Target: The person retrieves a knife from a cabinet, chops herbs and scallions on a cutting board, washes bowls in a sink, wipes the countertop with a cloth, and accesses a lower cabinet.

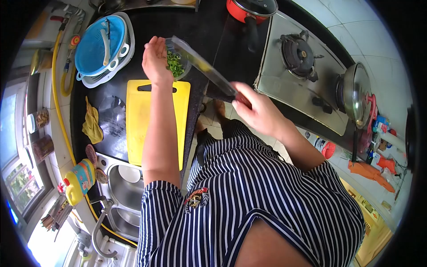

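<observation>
My right hand is wrapped round the handle of a wide-bladed kitchen knife. Its blade slants up and left, with its tip over the rim of a clear bowl. Chopped green leaves lie in that bowl. On the bowl's left side is my left hand, fingers stretched out and slightly cupped; I see nothing held in it. Whether this hand touches the bowl I cannot tell. Below the bowl a yellow cutting board lies on the counter, partly hidden under my left forearm.
A blue colander sits in a white basin at the upper left. A yellow cloth lies near the wall, above the steel sink. To the right are a red pot, a gas stove and a lidded pan.
</observation>
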